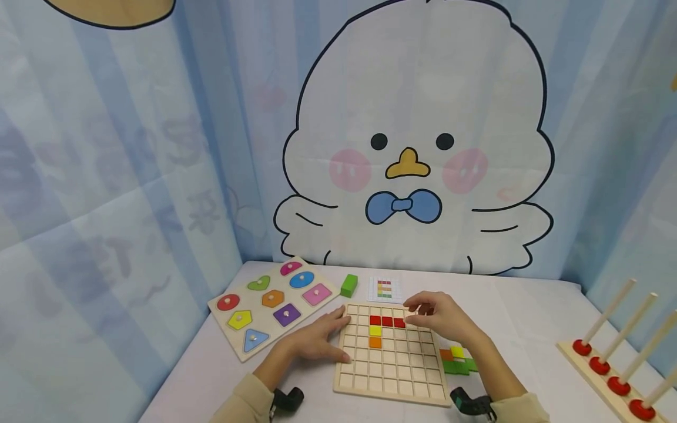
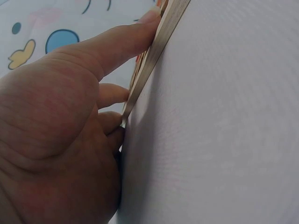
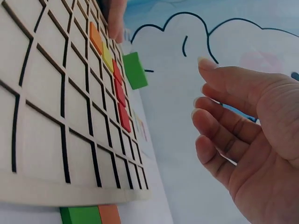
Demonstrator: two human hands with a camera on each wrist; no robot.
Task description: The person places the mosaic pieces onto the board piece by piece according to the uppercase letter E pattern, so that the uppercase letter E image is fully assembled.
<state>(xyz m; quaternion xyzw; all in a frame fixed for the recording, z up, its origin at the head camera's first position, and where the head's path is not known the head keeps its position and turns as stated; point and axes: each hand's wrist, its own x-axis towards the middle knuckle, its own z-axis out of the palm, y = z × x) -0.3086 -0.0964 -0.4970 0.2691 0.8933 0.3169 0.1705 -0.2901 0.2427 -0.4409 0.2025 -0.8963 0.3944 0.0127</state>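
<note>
A wooden grid board (image 1: 407,376) lies on the white table. Along its left edge rests my left hand (image 1: 317,341), with the thumb (image 2: 126,44) and fingertips touching the rim in the left wrist view. Three red tiles (image 1: 388,322) form a row near the board's far side. Below the leftmost red one sit a yellow tile (image 1: 375,331) and an orange tile (image 1: 375,342). My right hand (image 1: 444,315) hovers over the far right part of the board, close to the red row. In the right wrist view its loosely bent fingers (image 3: 219,123) hold nothing.
Beyond the board lie a pattern card (image 1: 385,289) and a green block (image 1: 349,285). A shape puzzle (image 1: 259,320) is at the left. Green tiles (image 1: 456,367), with orange and yellow ones, lie beside the board's right edge. A peg stand (image 1: 608,382) stands far right.
</note>
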